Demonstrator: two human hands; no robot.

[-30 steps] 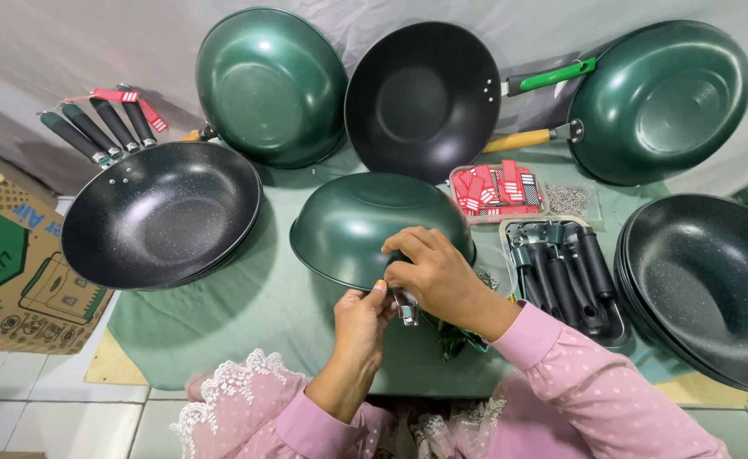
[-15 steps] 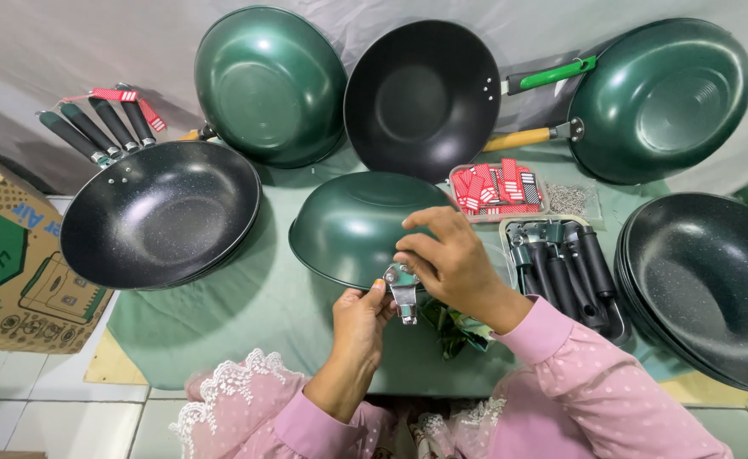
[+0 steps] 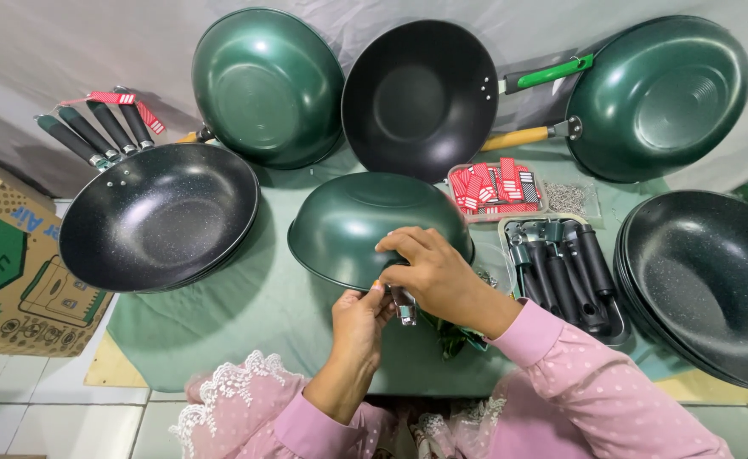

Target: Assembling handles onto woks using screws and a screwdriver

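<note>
Here both hands' fingers (image 3: 380,293) pinch metal bracket (image 3: 405,308) at upturned green wok (image 3: 357,223) rim.

Right hand (image 3: 429,272) covered near rim of upturned dark-green wok (image 3: 365,223); small metal fitting (image 3: 405,310) between both grips mostly hidden. Stack of black speckled woks (image 3: 705,285) cut off at right edge. Cardboard box (image 3: 8,272) cut off left. Green item (image 3: 452,338) under right wrist unidentifiable.

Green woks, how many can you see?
3. One green wok leans at the back left, one at the back right, and one sits upside down under both hands. Stacked pans may hide more.
</note>
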